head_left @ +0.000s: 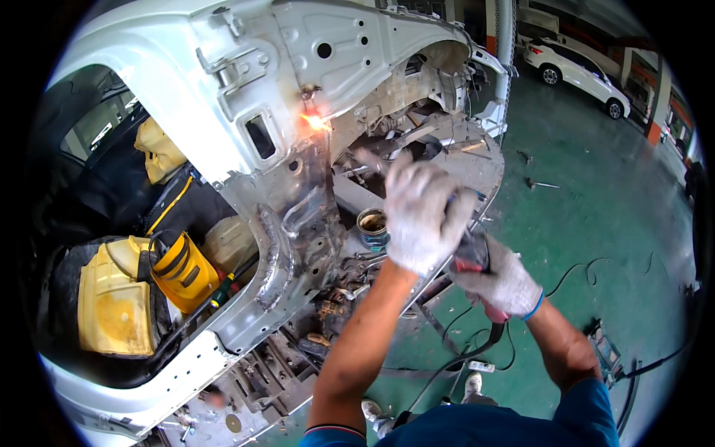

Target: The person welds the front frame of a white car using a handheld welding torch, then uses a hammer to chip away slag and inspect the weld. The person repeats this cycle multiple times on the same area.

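Observation:
My left hand (426, 216), in a pale knit glove, is raised in front of the car body, its fingers curled and blurred by motion. A greyish blurred piece (370, 159) juts out beyond its fingertips; whether the hand grips it is unclear. Just below, my right hand (510, 283), gloved too, is closed around a red and black corded tool (472, 261), with a thick black cable trailing down. On the stripped white car body (249, 71), a bright orange glow (316, 121) burns at a panel seam beside a rectangular opening, apart from both hands.
An open tin (372, 223) stands below the seam among loose hand tools. Inside the door opening lie a yellow bag (182, 272) and yellow padding (115, 305). Cables (465, 357) cross the green floor (551, 231) near my feet. A white car (577, 71) is parked at the far right.

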{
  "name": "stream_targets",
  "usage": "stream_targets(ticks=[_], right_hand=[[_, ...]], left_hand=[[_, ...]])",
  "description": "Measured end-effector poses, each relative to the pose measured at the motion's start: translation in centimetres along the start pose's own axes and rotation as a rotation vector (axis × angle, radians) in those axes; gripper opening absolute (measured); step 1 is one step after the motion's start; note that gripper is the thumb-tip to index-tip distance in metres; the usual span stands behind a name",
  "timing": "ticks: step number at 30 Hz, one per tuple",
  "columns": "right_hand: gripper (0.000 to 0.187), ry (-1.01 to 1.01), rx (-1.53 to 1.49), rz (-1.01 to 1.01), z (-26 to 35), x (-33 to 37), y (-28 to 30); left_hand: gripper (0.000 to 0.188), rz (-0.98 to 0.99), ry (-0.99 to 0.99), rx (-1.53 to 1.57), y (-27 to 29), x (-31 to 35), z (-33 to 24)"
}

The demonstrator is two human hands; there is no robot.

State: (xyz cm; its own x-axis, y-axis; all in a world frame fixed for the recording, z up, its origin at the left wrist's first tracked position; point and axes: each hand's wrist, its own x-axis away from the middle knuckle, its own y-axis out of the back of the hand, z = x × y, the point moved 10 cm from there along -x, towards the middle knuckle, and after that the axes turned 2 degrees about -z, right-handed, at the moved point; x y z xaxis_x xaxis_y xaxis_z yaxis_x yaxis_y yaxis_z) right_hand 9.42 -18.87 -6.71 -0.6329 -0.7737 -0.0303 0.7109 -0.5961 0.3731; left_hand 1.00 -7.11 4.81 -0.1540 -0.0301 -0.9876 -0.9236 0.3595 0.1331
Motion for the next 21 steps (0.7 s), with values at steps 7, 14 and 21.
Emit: stream_targets(ticks=[7,14,21], right_hand=[[0.042,-0.026,0.004,-0.180,-15.0,5.5,3.3],[0.028,-0.008,-0.290,-0.216,-23.9,6.9,8.3],[0.044,0.025,-0.396,-0.116,-28.5,4.7,14.1]], left_hand=[[0.030,0.330,0.467,0.104,-0.8,21.1,-5.8],[0.060,1.681,1.727,-0.558,21.0,76.5,-16.9],[0.051,1.565,1.822,-0.659,23.0,76.0,-33.1]])
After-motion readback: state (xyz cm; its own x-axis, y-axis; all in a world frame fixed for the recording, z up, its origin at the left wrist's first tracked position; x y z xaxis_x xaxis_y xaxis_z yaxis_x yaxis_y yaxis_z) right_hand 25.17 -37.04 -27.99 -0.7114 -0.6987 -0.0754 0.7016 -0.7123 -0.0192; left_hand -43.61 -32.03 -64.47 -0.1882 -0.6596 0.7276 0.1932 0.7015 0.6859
